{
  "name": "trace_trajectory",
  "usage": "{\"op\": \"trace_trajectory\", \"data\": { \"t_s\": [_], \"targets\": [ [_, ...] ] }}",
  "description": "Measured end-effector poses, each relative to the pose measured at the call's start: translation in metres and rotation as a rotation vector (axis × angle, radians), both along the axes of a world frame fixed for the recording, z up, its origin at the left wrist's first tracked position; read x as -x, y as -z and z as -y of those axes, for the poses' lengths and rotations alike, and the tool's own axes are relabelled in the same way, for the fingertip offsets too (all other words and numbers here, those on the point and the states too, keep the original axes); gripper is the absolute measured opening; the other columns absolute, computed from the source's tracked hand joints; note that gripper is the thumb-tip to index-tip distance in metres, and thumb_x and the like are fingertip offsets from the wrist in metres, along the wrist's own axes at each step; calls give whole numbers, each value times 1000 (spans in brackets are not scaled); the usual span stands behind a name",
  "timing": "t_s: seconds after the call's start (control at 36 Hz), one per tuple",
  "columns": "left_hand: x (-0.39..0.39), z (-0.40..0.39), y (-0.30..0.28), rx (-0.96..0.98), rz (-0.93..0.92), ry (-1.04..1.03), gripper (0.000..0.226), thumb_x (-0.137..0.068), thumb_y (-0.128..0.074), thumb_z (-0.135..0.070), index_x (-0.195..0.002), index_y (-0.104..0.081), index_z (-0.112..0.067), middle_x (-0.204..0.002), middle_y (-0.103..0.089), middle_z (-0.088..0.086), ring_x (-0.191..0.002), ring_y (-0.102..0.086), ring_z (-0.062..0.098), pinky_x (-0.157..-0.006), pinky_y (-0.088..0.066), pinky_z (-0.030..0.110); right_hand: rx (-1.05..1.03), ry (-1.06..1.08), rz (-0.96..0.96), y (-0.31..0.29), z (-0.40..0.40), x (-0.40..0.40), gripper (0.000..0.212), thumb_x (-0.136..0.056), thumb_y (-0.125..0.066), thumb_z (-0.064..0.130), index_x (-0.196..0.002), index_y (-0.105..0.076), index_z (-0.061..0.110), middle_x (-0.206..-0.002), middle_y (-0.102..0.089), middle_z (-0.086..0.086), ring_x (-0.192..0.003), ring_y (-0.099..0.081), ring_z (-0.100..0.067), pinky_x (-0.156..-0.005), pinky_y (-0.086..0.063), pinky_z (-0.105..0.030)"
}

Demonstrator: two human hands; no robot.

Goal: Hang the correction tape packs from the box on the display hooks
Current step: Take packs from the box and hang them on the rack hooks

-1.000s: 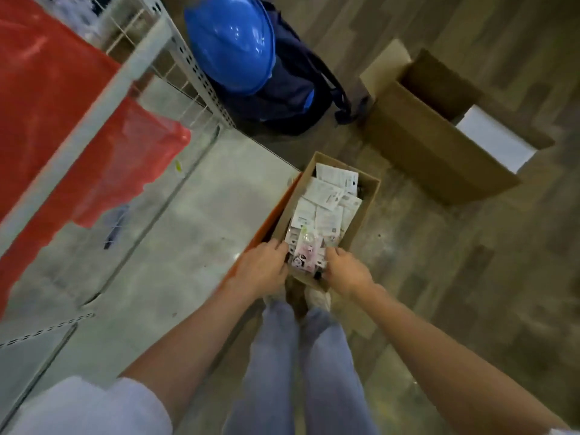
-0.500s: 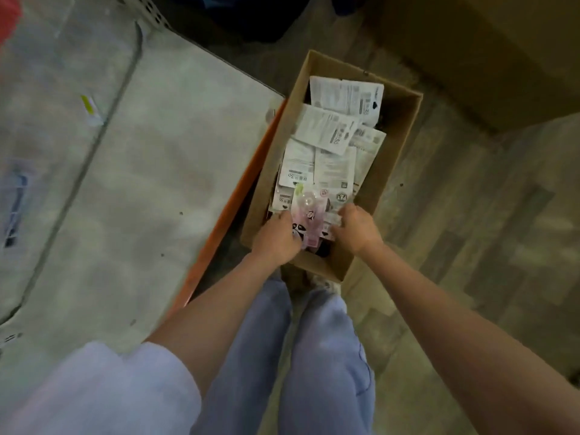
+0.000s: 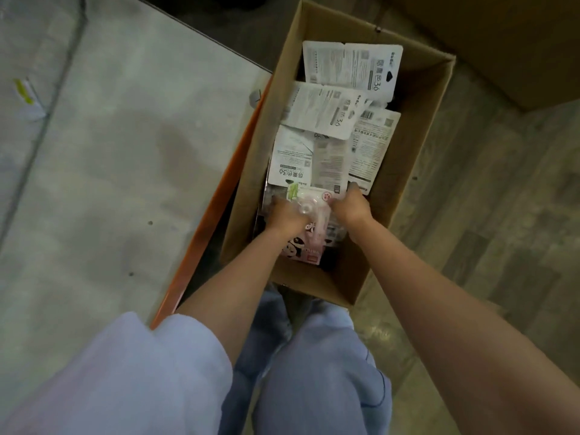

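Both hands are inside the box (image 3: pixel 414 171) at its near end. Left hand (image 3: pixel 284 216) and right hand (image 3: pixel 351 205) grasp a pink pack (image 3: pixel 310 233). Recommend lifting it straight, leaving white packs (image 3: pixel 351 69) undisturbed.

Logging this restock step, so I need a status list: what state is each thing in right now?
Cardboard box: open, on the floor.
Loose packs: lying flat, printed backs up.
Pink pack: gripped from both sides, inside the box.
Left hand: gripping the pink pack.
Right hand: gripping it too.
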State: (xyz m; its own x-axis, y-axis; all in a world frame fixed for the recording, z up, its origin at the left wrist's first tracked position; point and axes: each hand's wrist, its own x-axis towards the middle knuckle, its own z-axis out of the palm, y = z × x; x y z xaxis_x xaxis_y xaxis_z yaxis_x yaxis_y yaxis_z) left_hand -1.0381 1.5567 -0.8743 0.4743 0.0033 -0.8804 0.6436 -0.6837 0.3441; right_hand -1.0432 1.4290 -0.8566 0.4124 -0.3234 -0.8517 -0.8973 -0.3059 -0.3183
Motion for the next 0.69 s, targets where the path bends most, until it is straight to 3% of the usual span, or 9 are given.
{"op": "trace_trajectory", "data": {
  "t_s": [0.06,0.14,0.28,0.36,0.44,0.53,0.61,0.69],
  "targets": [
    [2,-3,-15,66,10,2,45,-80,-72,-16,-122,-57,-9,-113,-66,5,-106,-62,22,-85,-52,34,-42,-11,35,-11,0,3,35,-96,-51,14,-131,-48,11,-127,-59,-6,-115,-56,-27,-85,-47,-32],
    [4,-10,-54,137,24,-29,33,-86,-68,-15,-118,-61,-10,-114,-66,3,-106,-60,20,-94,-49,37,-103,25,66,-42,2,10,34,-96,-49,13,-130,-50,13,-127,-59,-5,-113,-56,-24,-89,-48,-34],
    [5,-14,-127,262,61,-148,22,-94,-59,-18,-116,-60,-22,-112,-66,1,-103,-63,19,-92,-50,38,-156,50,96,-106,11,13,32,-100,-39,10,-129,-53,13,-117,-58,0,-96,-52,-14,-68,-42,-20],
    [3,-16,-167,257,-2,-283,14,-95,-57,-17,-109,-59,-21,-102,-69,-1,-87,-67,16,-81,-55,37,-187,64,101,-150,16,11,32,-101,-37,9,-127,-54,14,-120,-60,0,-95,-56,-14,-73,-43,-23],
    [-1,-21,-207,252,-53,-337,23,-92,-62,-21,-114,-60,-16,-105,-72,5,-92,-70,25,-88,-54,49,-232,6,115,-197,19,9,30,-102,-36,9,-125,-55,11,-112,-61,3,-86,-57,-10,-69,-44,-25],
    [-4,-26,-246,289,-80,-403,32,-90,-63,-22,-120,-57,-13,-109,-71,9,-98,-69,29,-92,-52,52,-261,-62,138,-242,20,5,33,-100,-36,5,-129,-52,11,-118,-60,-1,-94,-57,-15,-76,-46,-27],
    [-7,-26,-292,346,-60,-501,21,-93,-60,-13,-114,-59,-10,-104,-71,10,-93,-68,28,-86,-54,43,-297,-156,146,-289,20,1,38,-98,-37,3,-133,-48,12,-122,-57,-1,-99,-54,-15,-75,-44,-26],
    [-9,-26,-333,393,-36,-609,7,-94,-57,-11,-100,-62,-12,-92,-70,6,-85,-67,24,-79,-54,38,-328,-209,143,-336,15,-3,38,-97,-38,5,-132,-50,13,-123,-58,-2,-109,-54,-20,-93,-44,-35]
  ]
}}
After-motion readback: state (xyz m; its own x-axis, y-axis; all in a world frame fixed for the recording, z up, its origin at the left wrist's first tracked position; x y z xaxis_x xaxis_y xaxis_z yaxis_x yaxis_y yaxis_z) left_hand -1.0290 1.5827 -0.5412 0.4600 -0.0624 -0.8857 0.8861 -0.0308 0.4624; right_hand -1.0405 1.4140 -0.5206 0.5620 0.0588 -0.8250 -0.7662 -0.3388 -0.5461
